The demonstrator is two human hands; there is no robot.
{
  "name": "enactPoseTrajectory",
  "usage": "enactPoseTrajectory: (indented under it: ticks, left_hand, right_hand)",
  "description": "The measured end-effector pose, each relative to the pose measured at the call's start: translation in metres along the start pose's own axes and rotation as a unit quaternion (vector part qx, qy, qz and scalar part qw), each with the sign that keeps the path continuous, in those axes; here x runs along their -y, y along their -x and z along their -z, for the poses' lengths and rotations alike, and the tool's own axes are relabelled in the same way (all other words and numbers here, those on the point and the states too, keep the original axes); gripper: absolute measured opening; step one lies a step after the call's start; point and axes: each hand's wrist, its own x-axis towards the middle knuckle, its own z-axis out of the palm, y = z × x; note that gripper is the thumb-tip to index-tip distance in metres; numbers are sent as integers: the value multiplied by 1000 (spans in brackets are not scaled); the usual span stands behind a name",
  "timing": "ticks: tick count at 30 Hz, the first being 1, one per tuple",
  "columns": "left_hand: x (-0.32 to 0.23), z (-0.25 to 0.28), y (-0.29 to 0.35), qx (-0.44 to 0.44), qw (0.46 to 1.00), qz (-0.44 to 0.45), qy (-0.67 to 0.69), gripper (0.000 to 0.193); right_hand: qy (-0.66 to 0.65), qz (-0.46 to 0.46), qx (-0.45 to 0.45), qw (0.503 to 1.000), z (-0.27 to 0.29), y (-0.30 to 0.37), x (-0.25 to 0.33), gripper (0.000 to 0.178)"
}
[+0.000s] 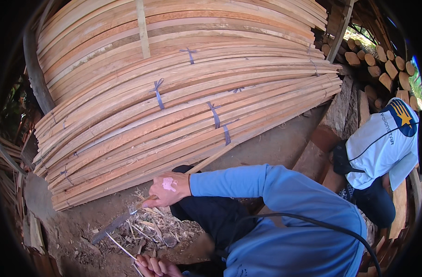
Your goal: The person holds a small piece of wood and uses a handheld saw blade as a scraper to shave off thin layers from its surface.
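Note:
My right hand (167,190), with a pink patch on its back, is closed round the handle of a knife (111,230). Its grey blade points down and to the left. A pale wooden rod (213,158) comes out past my forearm, in line with the knife's handle. At the lower edge, my left hand (156,266) pinches a thin pale strip (122,246) of wood or bamboo. The strip's far end lies close beneath the blade; whether they touch I cannot tell. Shavings (158,226) cover the ground beyond the hands.
Long wooden slats (183,115), tied in bundles with purple ties (159,94), fill the far side. Cut logs (391,69) are stacked at the far right. A person in a white top (381,143) bends over at the right. A black cable (312,221) crosses my blue shirt.

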Motion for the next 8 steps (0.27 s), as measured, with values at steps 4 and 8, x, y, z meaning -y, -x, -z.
enactPoseTrajectory:
  ticks: [4,8]
  left_hand:
    - [-10,8,-5,25,1000,-14,4,18]
    - [-4,14,-13,57,997,-32,51,20]
  right_hand:
    - [-22,-21,-9,1000,8,-18,15,71]
    - [-124,37,80,988,-34,-38,43,72]
